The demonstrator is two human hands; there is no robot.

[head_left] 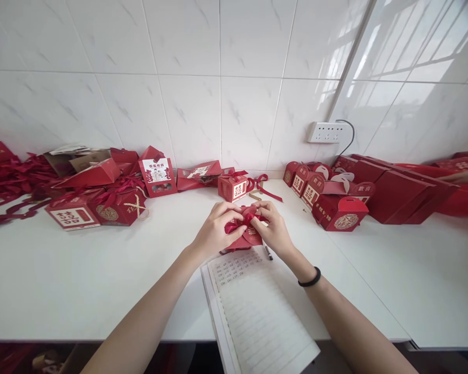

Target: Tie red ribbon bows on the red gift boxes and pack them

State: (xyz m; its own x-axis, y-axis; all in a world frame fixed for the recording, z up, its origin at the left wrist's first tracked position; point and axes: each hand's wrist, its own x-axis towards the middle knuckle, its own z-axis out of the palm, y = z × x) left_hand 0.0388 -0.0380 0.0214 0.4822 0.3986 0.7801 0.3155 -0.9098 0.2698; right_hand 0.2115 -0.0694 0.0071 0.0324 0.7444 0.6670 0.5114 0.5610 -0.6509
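Observation:
A small red gift box point(253, 237) sits on the white table just beyond an open notebook point(263, 306). From the left, my left hand point(220, 228) pinches the dark red ribbon point(248, 218) at the top of this box. My right hand point(272, 227) is closed on the same ribbon from the other side, thumb and fingers meeting near its knot. Fingers cover much of the ribbon and the upper box. A pen point(268, 253) lies beside the notebook, under my right wrist. Handwritten rows fill the notebook's upper page.
Behind my hands stands a small ribboned box point(234, 187) near the tiled wall. Red boxes and ribbons point(27, 176) are heaped at the left. Handled boxes point(341, 214) and large red boxes point(390, 189) stand right, below a power strip point(324, 132). Other people's hands show at both edges.

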